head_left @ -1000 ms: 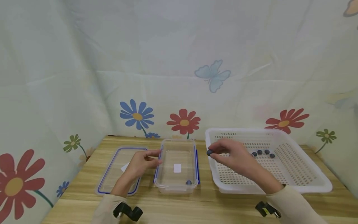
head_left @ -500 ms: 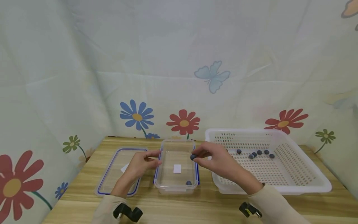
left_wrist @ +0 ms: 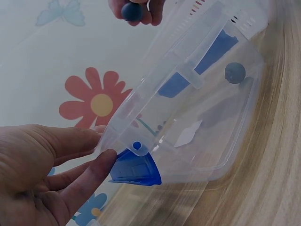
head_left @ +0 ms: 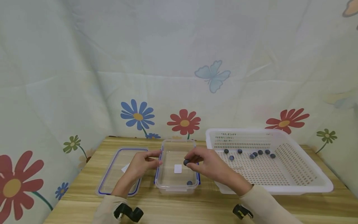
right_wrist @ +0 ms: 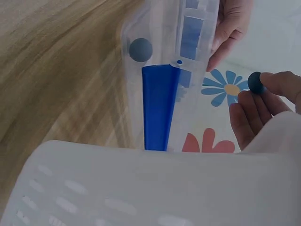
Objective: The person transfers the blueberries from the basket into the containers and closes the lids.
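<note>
See at R, on wood table (head_left: 167, 211), white slotted plastic basket (head_left: 293, 189); looks stiff but light for its size, best taken by rim on both sides; holds approx. eight loose blueberries (head_left: 260, 152), prob. free to roll if tipped. Find left of it clear snap-lock box (head_left: 175, 188), upright, w/ blue latches (left_wrist: 136, 169) hanging down; prob. light + rigid, likely to skid if nudged, so best steadied at rim. Spot further L flat lid (head_left: 110, 174) w/ blue seal; prob. thin, stiff, easiest by edge. Count L hand (head_left: 141, 164) as apparently not gripping; rests near-straight fingertips against box's left rim. Count R hand (head_left: 207, 161) as gripping; pinches one blueberry (head_left: 186, 162) btw thumb + fingertips, above box. Rate it v. light, smooth, soft under firm skin; best held round the middle, gently, to avoid bruising or popping it loose. Note second blueberry (head_left: 189, 183) on box floor, near front R corner.
</note>
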A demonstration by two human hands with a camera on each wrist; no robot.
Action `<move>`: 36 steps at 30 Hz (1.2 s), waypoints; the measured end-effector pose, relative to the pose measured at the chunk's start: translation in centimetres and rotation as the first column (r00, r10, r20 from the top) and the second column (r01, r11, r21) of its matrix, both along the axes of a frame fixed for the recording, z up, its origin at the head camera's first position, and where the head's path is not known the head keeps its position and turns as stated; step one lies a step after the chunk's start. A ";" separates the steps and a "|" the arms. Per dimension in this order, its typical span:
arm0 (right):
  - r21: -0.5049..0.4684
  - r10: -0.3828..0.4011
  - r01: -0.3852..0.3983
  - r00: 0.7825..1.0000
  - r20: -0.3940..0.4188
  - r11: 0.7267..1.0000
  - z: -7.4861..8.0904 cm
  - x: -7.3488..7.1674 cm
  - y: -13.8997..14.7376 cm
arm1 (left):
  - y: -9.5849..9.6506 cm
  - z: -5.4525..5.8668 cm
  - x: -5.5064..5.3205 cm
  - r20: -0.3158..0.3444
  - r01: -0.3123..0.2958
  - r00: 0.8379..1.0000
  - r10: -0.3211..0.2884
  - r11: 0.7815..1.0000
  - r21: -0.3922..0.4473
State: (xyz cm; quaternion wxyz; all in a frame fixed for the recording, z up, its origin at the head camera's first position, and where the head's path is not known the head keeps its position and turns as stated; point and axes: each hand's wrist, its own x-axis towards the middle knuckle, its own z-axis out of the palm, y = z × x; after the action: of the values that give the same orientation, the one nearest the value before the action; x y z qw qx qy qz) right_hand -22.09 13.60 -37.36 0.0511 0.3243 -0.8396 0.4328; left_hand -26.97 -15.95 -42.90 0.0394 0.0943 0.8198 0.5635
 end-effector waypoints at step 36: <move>0.117 -0.041 0.040 0.999 0.011 0.992 0.7 0.3 0.7 | 0.0 0.1 0.1 0.003 0.002 1.000 -0.002 1.000 -0.007</move>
State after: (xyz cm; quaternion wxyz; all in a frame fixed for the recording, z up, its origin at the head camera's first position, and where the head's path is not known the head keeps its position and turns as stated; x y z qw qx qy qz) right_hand -21.76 14.28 -36.70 0.0352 0.3067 -0.8703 0.3838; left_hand -26.91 -15.97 -42.81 0.0416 0.0943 0.8217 0.5606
